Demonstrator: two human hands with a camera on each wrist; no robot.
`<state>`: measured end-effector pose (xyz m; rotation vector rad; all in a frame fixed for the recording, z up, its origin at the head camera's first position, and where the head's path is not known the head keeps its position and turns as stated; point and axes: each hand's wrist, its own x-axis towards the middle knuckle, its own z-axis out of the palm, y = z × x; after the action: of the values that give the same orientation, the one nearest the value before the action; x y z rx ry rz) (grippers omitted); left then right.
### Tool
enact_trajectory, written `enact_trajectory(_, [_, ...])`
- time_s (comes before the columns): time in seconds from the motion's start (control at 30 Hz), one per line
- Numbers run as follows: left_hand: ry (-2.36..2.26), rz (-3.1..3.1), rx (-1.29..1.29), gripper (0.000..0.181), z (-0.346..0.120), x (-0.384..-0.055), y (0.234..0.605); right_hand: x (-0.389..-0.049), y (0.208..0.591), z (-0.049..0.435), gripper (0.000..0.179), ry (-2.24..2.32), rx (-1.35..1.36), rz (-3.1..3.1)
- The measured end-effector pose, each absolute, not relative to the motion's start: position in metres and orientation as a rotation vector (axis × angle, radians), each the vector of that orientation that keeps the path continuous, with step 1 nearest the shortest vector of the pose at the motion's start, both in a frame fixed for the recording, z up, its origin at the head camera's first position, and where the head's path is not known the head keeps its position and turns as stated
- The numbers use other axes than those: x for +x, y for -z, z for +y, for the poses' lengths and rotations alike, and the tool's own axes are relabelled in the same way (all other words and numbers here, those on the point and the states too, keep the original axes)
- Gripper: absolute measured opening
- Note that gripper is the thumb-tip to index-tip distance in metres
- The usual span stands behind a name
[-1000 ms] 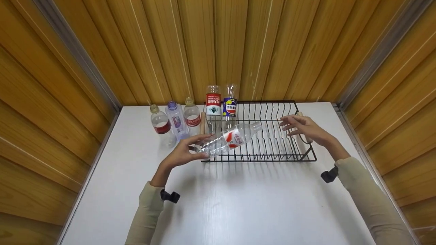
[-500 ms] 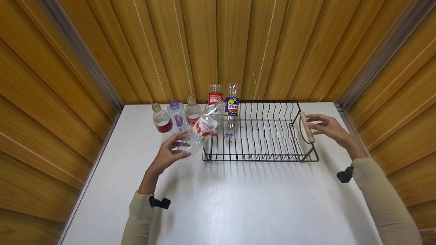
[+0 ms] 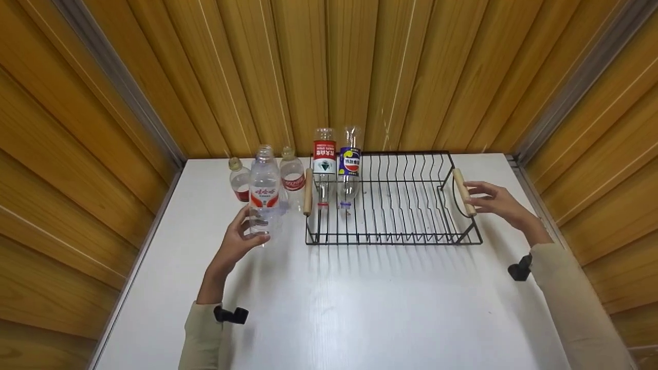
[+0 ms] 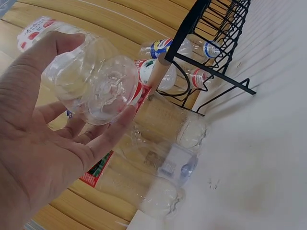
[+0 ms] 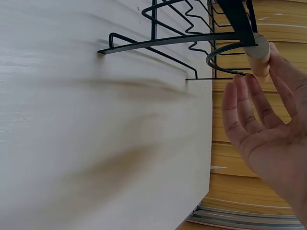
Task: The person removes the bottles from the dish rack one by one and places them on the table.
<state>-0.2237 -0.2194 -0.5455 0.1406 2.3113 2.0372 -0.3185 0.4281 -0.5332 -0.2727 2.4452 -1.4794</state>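
My left hand (image 3: 237, 240) grips a clear plastic bottle (image 3: 264, 187) near its base, neck up, its white label marked with red. In the left wrist view, thumb and fingers wrap round the bottle's lower end (image 4: 112, 91). On the far right, my right hand (image 3: 501, 205) has its thumb and fingertips on the wooden handle (image 3: 464, 192) of a black wire rack (image 3: 393, 237). The right wrist view shows the thumb on one side of this handle (image 5: 259, 60) and fingers on the other.
In the rack's left end, a red-labelled bottle (image 3: 324, 154) and a Pepsi bottle (image 3: 350, 160) stand neck down. Left of the rack are a bottle with a red label (image 3: 240, 180), a Coca-Cola bottle (image 3: 293, 174) and a purplish bottle mostly hidden behind the held one. Wooden panels (image 3: 354, 67) enclose the white table.
My left hand has carried the bottle from over the rack leftward, turning it from tilted to upright before the other bottles. My right hand has moved right onto the rack's handle.
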Motion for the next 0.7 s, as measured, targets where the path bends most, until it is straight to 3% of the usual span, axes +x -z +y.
enact_trajectory(0.3, [-2.149,2.324,0.08,0.084,-0.242,-0.22,0.559,-0.318,0.54,0.429,0.067,1.514,-0.255,2.415])
enact_trajectory(0.7, [-1.963,2.627,-0.187,0.084,-0.261,-0.217,0.57,-0.314,0.544,0.43,0.063,1.57,-0.279,2.396])
